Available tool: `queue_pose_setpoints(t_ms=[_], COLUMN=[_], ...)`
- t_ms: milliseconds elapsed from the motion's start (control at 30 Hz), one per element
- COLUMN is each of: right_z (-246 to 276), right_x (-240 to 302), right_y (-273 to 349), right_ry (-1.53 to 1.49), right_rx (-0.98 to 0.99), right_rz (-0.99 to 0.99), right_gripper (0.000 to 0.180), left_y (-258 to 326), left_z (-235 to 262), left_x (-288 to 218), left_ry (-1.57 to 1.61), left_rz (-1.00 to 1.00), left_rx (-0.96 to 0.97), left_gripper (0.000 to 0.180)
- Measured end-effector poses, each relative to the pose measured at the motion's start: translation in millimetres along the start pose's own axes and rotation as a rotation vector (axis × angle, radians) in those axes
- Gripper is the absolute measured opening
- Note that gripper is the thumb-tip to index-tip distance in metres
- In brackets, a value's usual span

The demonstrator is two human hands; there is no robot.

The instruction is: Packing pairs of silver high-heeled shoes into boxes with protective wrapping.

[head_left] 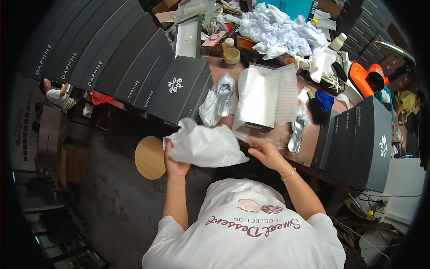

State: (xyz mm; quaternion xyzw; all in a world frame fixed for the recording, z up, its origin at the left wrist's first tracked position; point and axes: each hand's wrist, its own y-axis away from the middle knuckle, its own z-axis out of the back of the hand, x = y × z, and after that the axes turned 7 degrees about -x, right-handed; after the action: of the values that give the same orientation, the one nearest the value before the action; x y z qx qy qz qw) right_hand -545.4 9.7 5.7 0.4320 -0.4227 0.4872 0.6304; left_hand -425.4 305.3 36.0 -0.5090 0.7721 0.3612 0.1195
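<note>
My left hand (177,164) grips a loose white bag (206,145) of thin, crinkled material by its left end, in front of the table's edge. Whatever the bag may contain is hidden. To its right is my right hand (268,154), fingers slightly bent and apart, holding nothing. Just beyond the hands lies an open shoe box (256,96) lined with white paper, a translucent ribbed sheet (286,92) along its right side. Left of the box rests a silver shoe (225,95) on white wrapping. Another silver shoe (297,132) lies to the box's right, near the table edge.
Dark shoe boxes (179,87) are stacked along the left, with more boxes (358,139) at the right. Crumpled white paper (282,29) heaps at the back. An orange heat gun (367,78) and a small jar (231,56) stand nearby. A round stool (150,157) is below left.
</note>
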Motion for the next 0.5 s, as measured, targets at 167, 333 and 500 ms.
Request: queue_pose_setpoints(t_ms=[167,333,500], right_z=[-60.3,-134.2,-92.8], right_x=[43.2,-33.2,81.1], right_y=[-138.3,-227.6,-222.6], right_ry=[0.142,0.735,0.083], right_rx=[0.012,0.318,0.130], right_rz=[0.159,0.193,0.014], right_gripper=[0.069,0.028,0.029], left_y=[-11.1,-41.1,-73.4], left_z=[-2.7,7.3,12.0], left_x=[-36.7,-58.5,-24.0], left_ry=[-0.827,-1.122,-1.351], left_rz=[-0.288,-0.184,-0.153], left_rx=[-0.077,0.127,0.208], left_gripper=[0.028,0.025,0.039])
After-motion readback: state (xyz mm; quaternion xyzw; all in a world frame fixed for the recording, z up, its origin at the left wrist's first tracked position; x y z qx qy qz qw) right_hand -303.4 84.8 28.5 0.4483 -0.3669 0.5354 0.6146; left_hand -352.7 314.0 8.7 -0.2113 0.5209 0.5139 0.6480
